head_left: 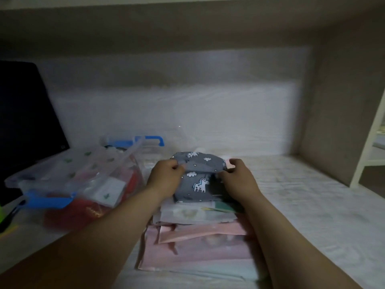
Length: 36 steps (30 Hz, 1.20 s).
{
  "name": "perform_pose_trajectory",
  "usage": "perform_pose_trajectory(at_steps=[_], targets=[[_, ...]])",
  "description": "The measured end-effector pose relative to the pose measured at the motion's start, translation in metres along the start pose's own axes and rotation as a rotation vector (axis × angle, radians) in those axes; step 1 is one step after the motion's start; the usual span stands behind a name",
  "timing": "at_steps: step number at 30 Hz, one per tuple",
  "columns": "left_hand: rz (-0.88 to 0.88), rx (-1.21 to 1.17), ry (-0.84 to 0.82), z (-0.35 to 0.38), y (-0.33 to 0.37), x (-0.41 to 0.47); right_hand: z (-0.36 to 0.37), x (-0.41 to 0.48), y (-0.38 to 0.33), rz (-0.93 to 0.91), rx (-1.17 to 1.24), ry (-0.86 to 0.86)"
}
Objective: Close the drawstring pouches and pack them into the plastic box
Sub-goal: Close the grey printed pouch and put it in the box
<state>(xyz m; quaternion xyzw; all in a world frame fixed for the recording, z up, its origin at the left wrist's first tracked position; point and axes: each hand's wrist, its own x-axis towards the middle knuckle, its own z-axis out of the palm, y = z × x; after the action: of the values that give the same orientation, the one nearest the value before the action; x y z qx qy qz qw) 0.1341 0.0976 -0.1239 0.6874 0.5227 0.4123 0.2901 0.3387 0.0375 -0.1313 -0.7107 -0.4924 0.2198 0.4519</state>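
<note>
Pink and white flat pouches point(198, 253) are lying stacked by the pale marbled table's point(312, 205) near edge. On top of them, the left hand point(164, 176) and right hand point(237, 178) are pinching the grey unicorn-print fabric pouch point(198, 184). Farther left, the clear blue-latched plastic box point(50, 200) is sitting, its contents' labels too blurred to read.

Pale marbled tabletop point(312, 205): clear plastic box point(50, 200) left, pouch stack point(198, 249) centre, dark screen point(25, 111) far left.

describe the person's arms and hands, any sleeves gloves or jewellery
The left hand and right hand are bare: no gloves, rings or wristbands show. The left forearm and right forearm are uncovered down to the frame edge, no sleeve in view. The dim picture could hide small details.
</note>
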Motion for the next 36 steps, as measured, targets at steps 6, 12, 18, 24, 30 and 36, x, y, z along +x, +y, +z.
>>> perform_pose_trajectory(at_steps=[6,12,18,24,30,36], targets=[[-0.125,-0.519,0.014,-0.012,0.025,-0.015,-0.005,-0.008,-0.011,-0.04,0.093,0.011],[-0.233,-0.882,-0.122,-0.033,0.055,-0.042,-0.018,-0.019,-0.024,0.107,0.579,-0.22],[-0.339,-0.885,-0.366,-0.059,0.043,-0.08,-0.018,-0.027,-0.032,0.129,0.902,-0.689],[-0.391,-0.868,-0.296,-0.057,0.019,-0.069,-0.012,-0.033,-0.027,0.021,0.794,-0.804],[-0.298,-0.761,-0.15,-0.042,0.012,-0.047,-0.012,-0.035,-0.023,0.001,0.699,-0.763],[-0.197,-0.631,-0.157,-0.036,-0.002,-0.05,0.001,-0.025,-0.028,0.106,0.838,-0.426]])
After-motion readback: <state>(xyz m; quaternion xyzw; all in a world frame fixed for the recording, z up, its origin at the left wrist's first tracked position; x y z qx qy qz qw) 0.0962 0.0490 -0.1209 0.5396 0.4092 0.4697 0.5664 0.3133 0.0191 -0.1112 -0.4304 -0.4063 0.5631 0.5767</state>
